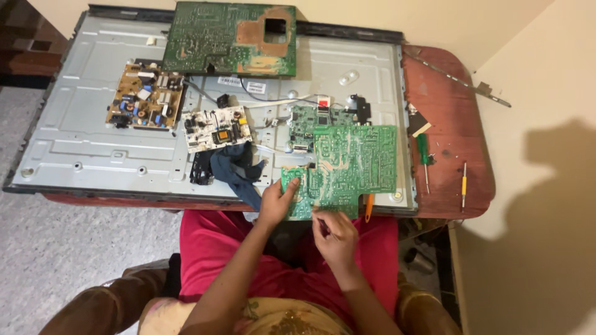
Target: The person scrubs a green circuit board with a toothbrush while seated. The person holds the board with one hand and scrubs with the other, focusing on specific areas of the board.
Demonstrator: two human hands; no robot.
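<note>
Left hand (276, 200) grips the near-left corner of the large green L-shaped circuit board (347, 167), while right hand (334, 234), fingers pinched narrow, works its near edge; holding it steady seems next.

A single head-worn camera looked almost straight down from above the seated person, facing forward across the lap to a metal panel (93, 130) on a red-brown table (456, 149). It sat fairly high, taking in floor at left and wall at right

Left hand (276, 200) reaches forward, fingers curled in a pinch; right hand (335, 234) hangs back, fingertips bunched together.
</note>
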